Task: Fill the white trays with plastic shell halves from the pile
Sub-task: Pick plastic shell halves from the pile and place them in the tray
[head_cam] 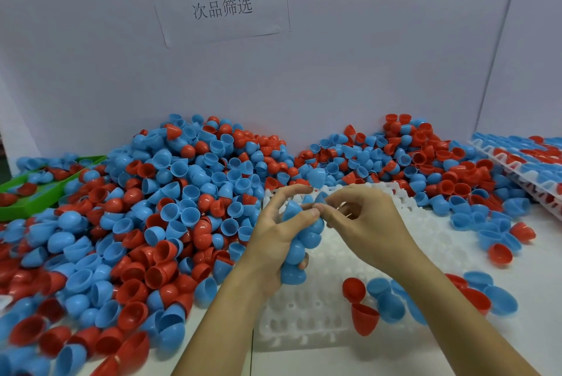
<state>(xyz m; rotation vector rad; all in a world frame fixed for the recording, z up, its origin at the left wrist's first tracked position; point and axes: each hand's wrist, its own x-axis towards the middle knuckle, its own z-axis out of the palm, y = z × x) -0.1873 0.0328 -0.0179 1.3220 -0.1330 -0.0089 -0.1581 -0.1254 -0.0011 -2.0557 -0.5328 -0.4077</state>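
Holding a nested stack of blue shells (296,241) over the white tray (349,257), left hand (273,248) curls round it; right hand (362,223) fingers pinch the top shell's rim: light, stiff, slippery.

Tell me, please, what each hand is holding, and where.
Left hand grips a nested stack of blue shells round its side; right hand pinches the stack's top shell.
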